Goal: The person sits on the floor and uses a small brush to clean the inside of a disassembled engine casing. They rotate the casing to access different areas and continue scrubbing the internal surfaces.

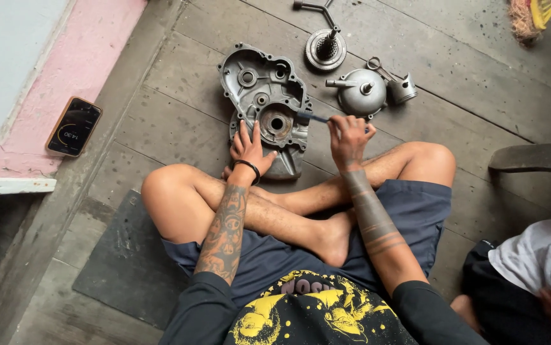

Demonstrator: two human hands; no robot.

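Note:
A grey metal engine case cover (264, 96) lies on the wooden floor in front of my crossed legs. My left hand (247, 148) rests flat on its lower left edge, fingers spread. My right hand (348, 137) grips a thin tool with a blue handle (312, 117), whose tip touches the cover's right side near the round bearing seat (277, 123).
A round metal housing with a shaft (360, 91), a piston with rod (402, 87) and a clutch-like gear part (326, 47) lie beyond. A phone (74, 126) leans on the pink wall at left. Another person (531, 275) sits at right, beside a chair edge (537, 157). A dark mat (128, 262) lies under me.

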